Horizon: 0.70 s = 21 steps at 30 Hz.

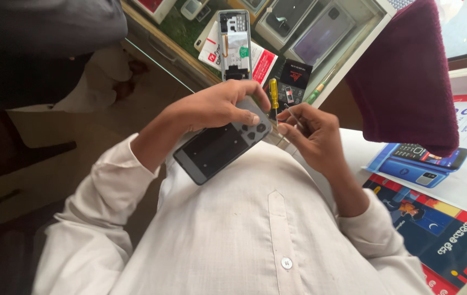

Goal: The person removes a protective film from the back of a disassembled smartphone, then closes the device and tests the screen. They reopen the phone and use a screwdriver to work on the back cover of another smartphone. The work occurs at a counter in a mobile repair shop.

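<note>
I see the phone back cover (220,150) held against my chest, under my left hand (217,104). Just right of it sits my right hand (312,134). Beyond the cover lies an opened phone (234,43), a screwdriver (273,94) just beside it to the right.

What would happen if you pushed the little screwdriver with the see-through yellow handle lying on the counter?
The small yellow-handled screwdriver would probably roll, since its handle looks round and it lies on a smooth glass counter top. It seems light, being thin and short beside the grey phone back cover that the left hand holds. It likely stays stiff.
</note>
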Tool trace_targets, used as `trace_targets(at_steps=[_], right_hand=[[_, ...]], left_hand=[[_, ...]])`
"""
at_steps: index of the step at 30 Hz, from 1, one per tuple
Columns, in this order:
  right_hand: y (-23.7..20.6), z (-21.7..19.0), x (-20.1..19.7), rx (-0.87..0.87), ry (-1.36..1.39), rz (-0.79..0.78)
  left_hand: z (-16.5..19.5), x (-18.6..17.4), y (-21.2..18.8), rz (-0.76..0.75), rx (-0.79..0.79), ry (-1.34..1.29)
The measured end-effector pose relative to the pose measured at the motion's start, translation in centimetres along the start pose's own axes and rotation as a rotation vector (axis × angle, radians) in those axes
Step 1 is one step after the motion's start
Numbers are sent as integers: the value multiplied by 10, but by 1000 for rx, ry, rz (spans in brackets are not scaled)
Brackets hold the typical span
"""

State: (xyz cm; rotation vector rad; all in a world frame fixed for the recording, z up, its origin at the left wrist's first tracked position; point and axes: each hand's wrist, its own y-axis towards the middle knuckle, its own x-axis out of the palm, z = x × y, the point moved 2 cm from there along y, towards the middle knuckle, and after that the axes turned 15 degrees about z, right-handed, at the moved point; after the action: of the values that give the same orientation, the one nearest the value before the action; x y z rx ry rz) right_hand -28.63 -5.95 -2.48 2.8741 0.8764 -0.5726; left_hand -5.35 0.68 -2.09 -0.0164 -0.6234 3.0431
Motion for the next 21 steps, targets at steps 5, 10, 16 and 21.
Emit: trace_targets(at_steps=[5,10,16,21], right_hand=[[-1,11,18,146,265,67],[10,13,9,177,418,358],[16,2,13,110,428,424],[21,-15,27,-34,230,420]], left_hand=[[-6,0,3,156,54,-198],[-14,-10,13,437,194,-560],[-24,-1,19,523,228,-917],[-19,-5,13,446,204,-832]])
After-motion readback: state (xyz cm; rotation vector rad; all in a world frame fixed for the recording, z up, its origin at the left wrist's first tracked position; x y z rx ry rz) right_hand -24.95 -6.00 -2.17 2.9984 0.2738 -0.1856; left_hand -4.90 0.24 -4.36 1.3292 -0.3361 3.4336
